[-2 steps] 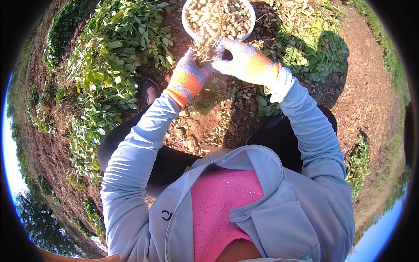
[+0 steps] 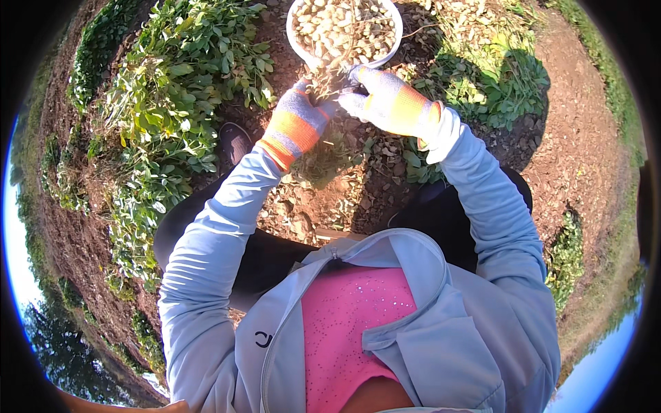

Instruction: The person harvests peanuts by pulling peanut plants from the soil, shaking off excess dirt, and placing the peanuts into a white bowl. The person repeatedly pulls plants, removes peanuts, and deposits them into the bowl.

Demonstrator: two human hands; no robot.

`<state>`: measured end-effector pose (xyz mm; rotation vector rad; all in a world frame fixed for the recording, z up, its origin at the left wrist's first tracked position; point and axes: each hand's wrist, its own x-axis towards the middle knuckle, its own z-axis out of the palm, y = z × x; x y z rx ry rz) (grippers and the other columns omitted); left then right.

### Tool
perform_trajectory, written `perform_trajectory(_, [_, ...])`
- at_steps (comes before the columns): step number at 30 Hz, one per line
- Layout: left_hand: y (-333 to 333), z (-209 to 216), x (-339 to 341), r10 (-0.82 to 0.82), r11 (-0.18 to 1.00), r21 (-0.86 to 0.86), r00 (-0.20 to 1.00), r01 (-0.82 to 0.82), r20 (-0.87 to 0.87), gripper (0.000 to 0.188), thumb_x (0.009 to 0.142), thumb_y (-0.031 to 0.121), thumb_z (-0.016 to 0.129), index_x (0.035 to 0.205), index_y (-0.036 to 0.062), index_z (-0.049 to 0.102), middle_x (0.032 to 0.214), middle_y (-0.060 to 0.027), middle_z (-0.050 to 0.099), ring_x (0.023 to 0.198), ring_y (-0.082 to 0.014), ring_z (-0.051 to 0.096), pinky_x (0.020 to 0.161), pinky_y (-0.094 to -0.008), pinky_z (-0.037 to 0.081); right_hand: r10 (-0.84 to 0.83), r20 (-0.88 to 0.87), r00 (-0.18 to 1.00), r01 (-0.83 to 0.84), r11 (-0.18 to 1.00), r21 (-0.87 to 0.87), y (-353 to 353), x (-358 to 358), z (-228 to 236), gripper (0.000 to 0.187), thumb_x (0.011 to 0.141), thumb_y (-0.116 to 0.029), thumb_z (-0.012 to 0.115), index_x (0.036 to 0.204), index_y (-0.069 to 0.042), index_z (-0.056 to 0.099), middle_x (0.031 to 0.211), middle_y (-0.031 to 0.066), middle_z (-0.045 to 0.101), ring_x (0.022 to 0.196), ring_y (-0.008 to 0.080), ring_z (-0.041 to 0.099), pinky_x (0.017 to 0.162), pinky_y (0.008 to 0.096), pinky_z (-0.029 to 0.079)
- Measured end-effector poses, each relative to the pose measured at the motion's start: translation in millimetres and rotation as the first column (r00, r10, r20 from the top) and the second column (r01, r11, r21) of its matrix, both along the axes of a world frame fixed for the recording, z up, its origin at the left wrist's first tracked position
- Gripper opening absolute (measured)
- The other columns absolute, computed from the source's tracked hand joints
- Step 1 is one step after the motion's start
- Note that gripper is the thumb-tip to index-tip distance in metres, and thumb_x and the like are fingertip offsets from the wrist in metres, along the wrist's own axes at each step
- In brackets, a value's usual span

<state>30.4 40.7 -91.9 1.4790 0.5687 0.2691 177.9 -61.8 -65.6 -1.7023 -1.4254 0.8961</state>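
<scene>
A round white tub (image 2: 290, 36) sits on the ground, full of pale peanuts (image 2: 344, 31). A dry bunch of stems and roots (image 2: 329, 82) is held up at the near edge of the tub, and it covers a bit of the rim. A thin stem reaches from the bunch up over the tub.

The left hand (image 2: 303, 113) is on the near side of the tub, a little to its left. It is closed around the low end of the dry bunch. The right hand (image 2: 387, 98) is at the near right side of the tub. Its fingers are bent, and their tips are at the right side of the bunch. I cannot tell if they pinch it. Both hands wear stripy gloves of orange and grey.

Big green leafy plants (image 2: 172, 82) lie to the left of the tub. More leaves lie in a green and yellow heap (image 2: 492, 76) to the right of the tub, partly in shadow. A dark shoe (image 2: 235, 140) is to the near left of the tub. Brown dirt (image 2: 317, 199) with small stones shows on the near side of the tub, between two dark pant legs (image 2: 268, 260).
</scene>
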Motion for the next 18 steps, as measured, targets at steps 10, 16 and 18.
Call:
perform_trajectory(10, [21.4,6.8,-8.1,0.079,0.980,-0.179,0.994,-0.091,-0.072,0.018,0.089,0.016,0.053,0.081,0.0002,0.057,0.070,-0.0062,0.059,0.064,-0.0167,0.058,0.064,-0.0297,0.048,-0.300,-0.707,0.641,0.218,0.954,-0.207,-19.6,27.4,-3.4,0.029,0.089,-0.032,0.048,0.093,-0.005,0.057,0.075,0.0023,0.058,0.059,0.0108,0.056,0.053,0.0217,0.046])
perform_trajectory(16, [16.2,14.8,-0.9,0.062,0.895,-0.443,0.998,-0.044,0.027,0.025,0.085,0.023,0.059,0.074,0.0007,0.059,0.069,-0.0059,0.061,0.062,-0.0135,0.056,0.064,-0.0265,0.045,-0.052,-0.274,0.960,0.065,0.997,0.040,-5.1,10.4,-51.9,0.043,0.083,-0.039,0.060,0.095,0.002,0.054,0.080,0.0106,0.057,0.071,0.0123,0.053,0.059,0.0260,0.043])
perform_trajectory(18, [12.6,17.9,-0.7,0.092,0.921,-0.375,0.995,-0.104,-0.049,0.025,0.084,0.024,0.061,0.074,0.0007,0.060,0.067,-0.0054,0.061,0.062,-0.0129,0.056,0.063,-0.0261,0.045,-0.081,0.083,0.993,0.057,0.963,0.265,2.1,-6.0,-41.7,0.040,0.083,-0.035,0.062,0.092,0.003,0.054,0.077,0.0133,0.058,0.072,0.0152,0.054,0.067,0.0308,0.043])
